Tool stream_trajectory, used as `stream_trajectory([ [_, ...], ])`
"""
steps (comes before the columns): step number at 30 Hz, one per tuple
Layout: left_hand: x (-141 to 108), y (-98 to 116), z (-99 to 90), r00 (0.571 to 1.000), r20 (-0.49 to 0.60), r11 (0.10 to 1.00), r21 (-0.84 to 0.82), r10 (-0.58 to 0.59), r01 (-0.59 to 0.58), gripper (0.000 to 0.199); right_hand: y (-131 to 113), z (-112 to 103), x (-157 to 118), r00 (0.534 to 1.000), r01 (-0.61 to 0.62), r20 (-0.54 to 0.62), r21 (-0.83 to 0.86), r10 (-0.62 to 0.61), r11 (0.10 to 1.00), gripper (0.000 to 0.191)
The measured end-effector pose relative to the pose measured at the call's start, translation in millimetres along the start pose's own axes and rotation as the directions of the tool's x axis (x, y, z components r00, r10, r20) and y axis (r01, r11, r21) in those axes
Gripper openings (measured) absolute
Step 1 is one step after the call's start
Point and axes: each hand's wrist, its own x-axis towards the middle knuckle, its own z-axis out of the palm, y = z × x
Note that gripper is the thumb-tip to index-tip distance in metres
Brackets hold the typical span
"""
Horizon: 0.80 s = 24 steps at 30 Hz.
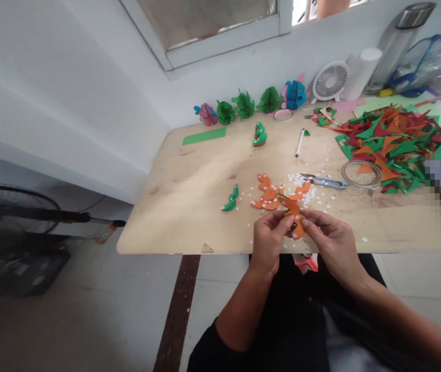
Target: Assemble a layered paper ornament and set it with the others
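Observation:
Between my two hands is an orange paper cutout (pixel 298 231) with a green layer showing at its edge and small white squares on it. My left hand (pixel 270 238) pinches its left side, and my right hand (pixel 331 237) pinches its right side. Just beyond my fingers lie several orange paper cutouts (pixel 269 196), dotted with white squares. A green paper cutout (pixel 231 199) rests to the left of them. Loose white squares (pixel 295 179) are scattered around. Farther back sits a stack of green cutouts (pixel 259 135).
Blue-handled thread snips (pixel 329 182) and a tape roll (pixel 362 174) lie to the right. Behind them is a heap of paper scraps (pixel 394 134). A pen (pixel 300 143) and a green strip (pixel 204 136) lie farther back. Folded paper figures (pixel 245 105) and a small fan (pixel 330 82) line the wall.

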Motion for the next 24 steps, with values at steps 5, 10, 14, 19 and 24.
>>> stream_trajectory([
  [5,0.1,-2.2,2.4,0.996,-0.085,0.999,-0.049,-0.016,0.012,0.014,-3.9,-5.0,1.4,0.994,0.101,0.067,-0.165,-0.091,0.981,0.03],
  [10,-0.8,-4.9,3.1,0.98,-0.151,0.991,0.035,0.131,-0.127,0.011,-23.8,-9.3,-1.9,0.879,0.441,0.037,-0.439,-0.475,0.783,0.014],
  [14,-3.5,-8.2,4.7,0.966,-0.115,0.969,0.11,0.233,-0.22,0.011,-30.0,-6.1,-2.5,0.823,0.551,0.202,-0.509,-0.53,0.661,0.012],
  [19,-8.5,-8.0,7.2,0.971,-0.107,0.976,0.077,0.212,-0.205,0.012,-24.5,-2.2,1.8,0.895,0.435,0.17,-0.539,-0.413,0.721,0.013],
  [24,-10.1,-9.2,4.5,0.972,-0.063,0.971,0.094,0.227,-0.221,0.011,-28.3,-2.2,2.4,0.947,0.321,0.142,-0.507,-0.289,0.8,0.015],
])
